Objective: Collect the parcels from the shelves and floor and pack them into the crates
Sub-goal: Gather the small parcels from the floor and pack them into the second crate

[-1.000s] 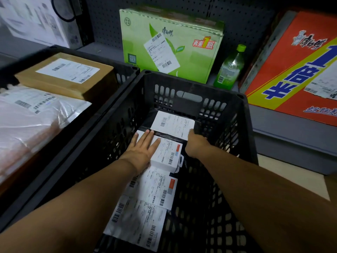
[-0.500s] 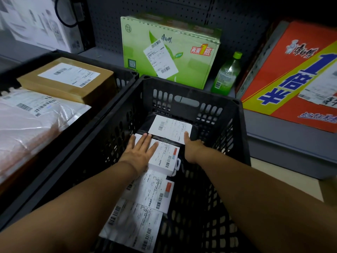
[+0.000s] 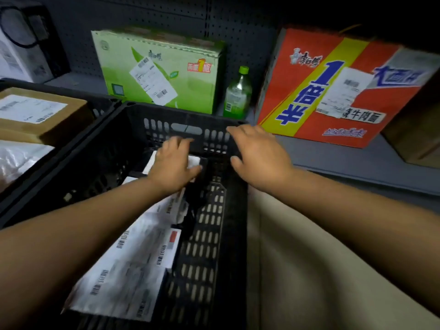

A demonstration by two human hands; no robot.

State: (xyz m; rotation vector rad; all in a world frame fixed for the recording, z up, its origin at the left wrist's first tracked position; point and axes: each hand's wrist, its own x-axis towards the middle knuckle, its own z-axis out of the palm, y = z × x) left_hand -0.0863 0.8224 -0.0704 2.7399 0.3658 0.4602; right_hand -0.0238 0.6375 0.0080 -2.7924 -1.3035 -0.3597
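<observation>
Filling most of the lower view, a black slotted crate (image 3: 209, 234) holds a row of labelled parcels (image 3: 133, 265) lying flat along its left side, from the near end up to its far wall. To the right of it lies pale floor (image 3: 297, 258), and beyond that runs a grey shelf (image 3: 333, 160) backed by dark pegboard. On that shelf a large red and yellow carton (image 3: 307, 91) leans back with a white label on its face, and a green carton (image 3: 190, 91), also labelled, stands behind the crate's far wall. A second black crate (image 3: 104, 108) sits just to the left, touching the first, with a brown cardboard parcel (image 3: 47, 129) carrying a white label and a clear plastic-wrapped parcel (image 3: 14, 160) in front of it. A green bottle (image 3: 238, 94) stands upright between the two cartons. The left hand (image 3: 175, 163) is inside the crate near the far wall, palm down with fingers spread and fairly straight, over the farthest white parcel (image 3: 195, 161); blur makes it hard to say whether it presses on the parcel or hangs just above. The right hand (image 3: 257, 153) is over the crate's far right corner, fingers relaxed and slightly bent, holding nothing, pointing toward the red carton.
</observation>
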